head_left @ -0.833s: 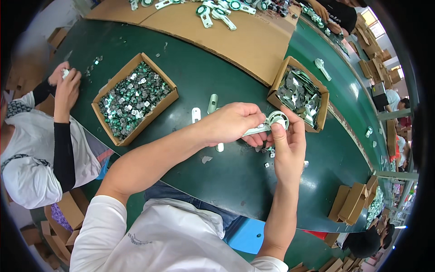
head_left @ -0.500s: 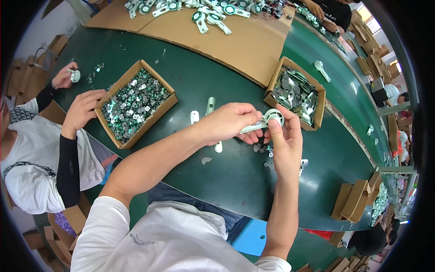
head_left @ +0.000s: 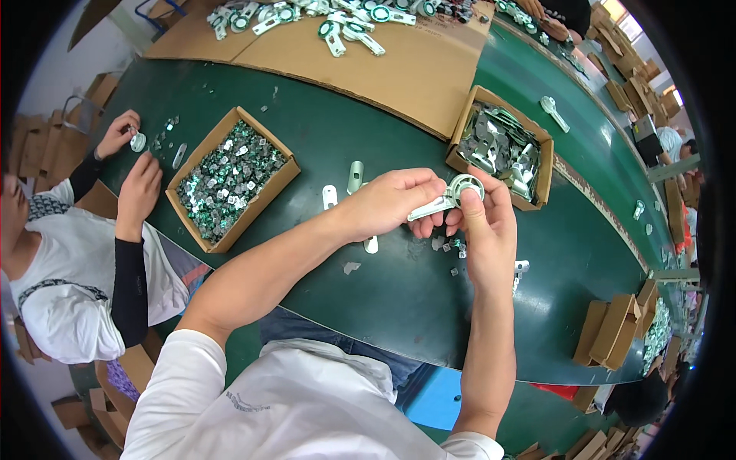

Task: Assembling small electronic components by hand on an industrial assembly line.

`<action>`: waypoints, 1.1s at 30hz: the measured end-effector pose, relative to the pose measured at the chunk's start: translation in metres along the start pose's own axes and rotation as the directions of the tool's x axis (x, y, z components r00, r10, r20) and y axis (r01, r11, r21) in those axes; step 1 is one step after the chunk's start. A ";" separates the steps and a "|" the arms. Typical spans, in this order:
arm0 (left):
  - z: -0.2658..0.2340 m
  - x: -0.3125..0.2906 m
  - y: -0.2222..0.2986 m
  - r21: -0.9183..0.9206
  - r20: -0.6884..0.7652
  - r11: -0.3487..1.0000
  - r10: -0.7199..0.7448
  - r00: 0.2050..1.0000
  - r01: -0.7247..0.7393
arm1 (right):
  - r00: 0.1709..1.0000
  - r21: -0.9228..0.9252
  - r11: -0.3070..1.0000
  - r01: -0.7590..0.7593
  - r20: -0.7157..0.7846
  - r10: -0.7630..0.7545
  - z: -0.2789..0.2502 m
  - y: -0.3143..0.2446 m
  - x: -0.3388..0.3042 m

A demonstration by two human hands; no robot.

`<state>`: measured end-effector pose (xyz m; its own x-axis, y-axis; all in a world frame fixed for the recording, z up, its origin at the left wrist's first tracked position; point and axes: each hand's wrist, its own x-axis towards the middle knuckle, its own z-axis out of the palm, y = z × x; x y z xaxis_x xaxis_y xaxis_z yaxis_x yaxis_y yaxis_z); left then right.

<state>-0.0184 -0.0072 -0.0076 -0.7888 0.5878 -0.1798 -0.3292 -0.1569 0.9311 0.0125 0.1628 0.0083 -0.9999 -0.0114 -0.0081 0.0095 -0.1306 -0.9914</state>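
A pale green plastic housing [head_left: 431, 208] with a ring-shaped head and a narrow handle is held between both hands above the green table. My left hand [head_left: 395, 201] is closed on the handle end, thumb along the top. My right hand [head_left: 491, 222] grips the round head, its thumb pressed at the ring and fingers behind it. Under and beside my left forearm lie a pale green strip [head_left: 355, 176] and white strips [head_left: 330, 197], partly covered. Small clear bits [head_left: 441, 243] are scattered just below the hands. A pale piece [head_left: 520, 268] lies partly hidden by my right forearm.
An open carton [head_left: 262, 198] of small clear and green pieces stands left, another [head_left: 547, 175] of metal plates right. Behind, a cardboard sheet [head_left: 368, 84] bears many similar housings. A co-worker's hands [head_left: 139, 184] work at the left. A conveyor [head_left: 529, 84] runs along the right.
The housing has turned a little in my hands, its handle now showing more. The co-worker's near hand has left the carton and moved to the round part in their other hand.
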 end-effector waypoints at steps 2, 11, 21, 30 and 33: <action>0.000 -0.001 0.001 -0.007 0.011 1.000 -0.016 1.000 0.016 | 1.000 0.008 1.000 -0.010 0.025 0.010 0.000 0.002 0.001; 0.003 -0.001 -0.003 0.040 -0.031 0.997 0.074 0.997 -0.072 | 0.997 0.020 0.999 0.043 0.058 -0.044 0.000 0.003 0.001; -0.005 -0.003 0.011 0.101 -0.161 0.987 0.138 0.977 -0.123 | 0.992 -0.052 0.991 0.125 0.021 -0.124 -0.008 -0.006 0.005; -0.004 -0.009 0.010 0.683 -0.104 0.609 0.626 0.773 -0.402 | 0.967 -0.140 0.958 0.252 0.084 -0.242 -0.008 -0.004 0.005; -0.007 -0.008 0.006 0.732 -0.074 0.538 0.672 0.737 -0.417 | 0.963 -0.154 0.952 0.265 0.091 -0.254 -0.008 -0.002 0.005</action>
<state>-0.0182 -0.0182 -0.0025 -0.8411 0.2689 0.4693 0.5317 0.2518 0.8086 0.0073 0.1705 0.0097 -0.9644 -0.0677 0.2558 -0.2580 0.0251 -0.9658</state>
